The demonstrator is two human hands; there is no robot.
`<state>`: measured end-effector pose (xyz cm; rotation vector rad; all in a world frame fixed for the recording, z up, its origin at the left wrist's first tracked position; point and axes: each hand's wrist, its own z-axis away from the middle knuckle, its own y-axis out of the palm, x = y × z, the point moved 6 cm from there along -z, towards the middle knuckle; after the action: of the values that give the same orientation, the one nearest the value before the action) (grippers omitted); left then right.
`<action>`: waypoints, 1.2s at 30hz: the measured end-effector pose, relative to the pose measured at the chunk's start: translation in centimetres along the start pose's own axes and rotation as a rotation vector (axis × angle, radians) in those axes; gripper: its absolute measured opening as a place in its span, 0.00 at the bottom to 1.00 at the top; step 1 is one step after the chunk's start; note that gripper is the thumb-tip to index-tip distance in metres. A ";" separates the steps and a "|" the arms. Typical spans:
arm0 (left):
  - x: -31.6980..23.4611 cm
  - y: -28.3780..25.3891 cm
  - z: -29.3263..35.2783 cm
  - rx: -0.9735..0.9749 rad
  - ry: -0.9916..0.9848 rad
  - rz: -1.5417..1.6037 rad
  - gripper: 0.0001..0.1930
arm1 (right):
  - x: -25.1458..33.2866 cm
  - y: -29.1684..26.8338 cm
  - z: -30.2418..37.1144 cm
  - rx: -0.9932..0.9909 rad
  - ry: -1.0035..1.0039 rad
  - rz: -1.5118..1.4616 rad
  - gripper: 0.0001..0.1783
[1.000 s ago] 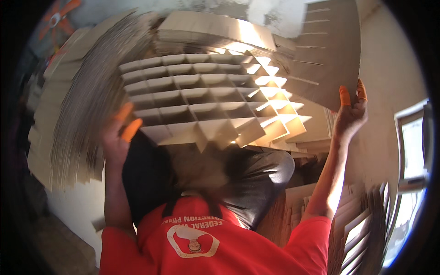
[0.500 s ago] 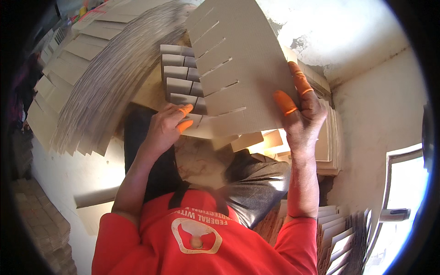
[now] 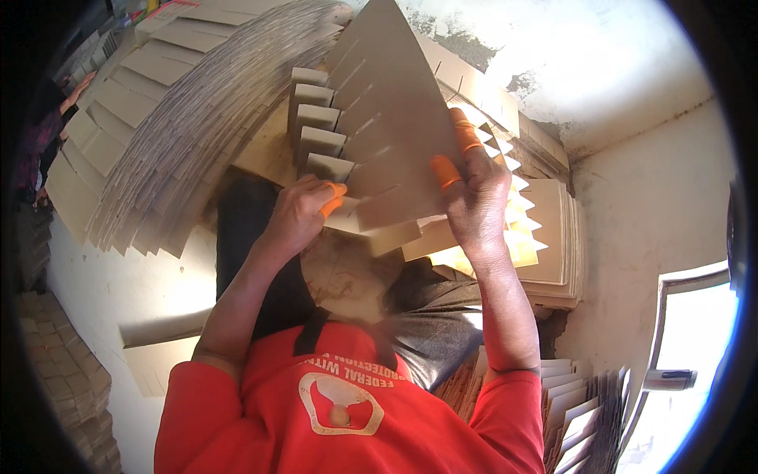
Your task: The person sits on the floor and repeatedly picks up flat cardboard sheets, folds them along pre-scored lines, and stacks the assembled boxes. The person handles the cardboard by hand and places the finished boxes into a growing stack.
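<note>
A large slotted cardboard sheet (image 3: 403,110) stands tilted in front of me, its cut slots facing left. My right hand (image 3: 482,197) grips its right edge, thumb and fingers in orange finger covers. Along the slotted side stands a row of narrow cardboard strips (image 3: 319,118), which meet the sheet at its slots; how deep they sit in them I cannot tell. My left hand (image 3: 302,209), also with orange finger covers, is closed in a pinch at the near end of the row, on the nearest cardboard strip (image 3: 344,216). The fingertips partly hide that strip.
A long fanned stack of cardboard (image 3: 205,110) curves along the left. Brightly lit pointed cardboard pieces (image 3: 525,217) and a sheet pile (image 3: 557,237) lie right of my right hand. More cardboard stacks (image 3: 67,371) stand lower left and lower right. Another person's hand (image 3: 79,91) shows far left.
My right hand has moved left, bringing the slotted sheet against the row of strips and turning it more edge-on. My left hand has shifted slightly right. Another person's hand has appeared far left.
</note>
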<state>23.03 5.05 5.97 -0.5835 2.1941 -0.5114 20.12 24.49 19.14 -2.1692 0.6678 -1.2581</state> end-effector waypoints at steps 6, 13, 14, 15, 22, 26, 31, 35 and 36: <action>0.7 0.4 0.2 -0.027 -0.083 0.021 0.10 | 1.1 0.9 -0.5 0.091 0.009 0.072 0.30; 0.2 0.4 -0.3 -0.033 -0.032 0.057 0.09 | -1.6 4.6 -0.7 0.230 -0.074 0.095 0.31; 0.2 0.7 -0.2 -0.040 -0.040 0.069 0.09 | -2.0 5.1 -0.6 0.255 -0.077 0.111 0.32; 0.4 0.7 -0.1 -0.050 -0.052 0.079 0.09 | -1.8 5.7 -0.3 0.278 -0.057 0.093 0.32; 0.3 0.7 -0.3 -0.040 -0.037 0.024 0.10 | -1.6 6.4 -0.2 0.344 -0.112 0.049 0.40; 0.5 1.0 -0.4 -0.050 -0.025 0.036 0.08 | -0.9 7.0 -0.5 0.449 -0.097 -0.013 0.39; 0.5 1.2 -0.4 -0.026 -0.033 0.015 0.09 | -1.2 8.2 0.0 0.415 -0.134 0.036 0.32; 0.7 0.9 -0.2 -0.017 -0.061 0.006 0.10 | -1.4 7.6 0.8 0.306 -0.069 0.003 0.25; 0.8 0.9 0.0 -0.013 -0.075 0.007 0.10 | -1.4 7.5 1.0 0.281 -0.072 -0.003 0.26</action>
<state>22.38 5.36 5.01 -0.5925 2.1293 -0.4653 19.33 20.09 12.87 -1.9734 0.4302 -1.1909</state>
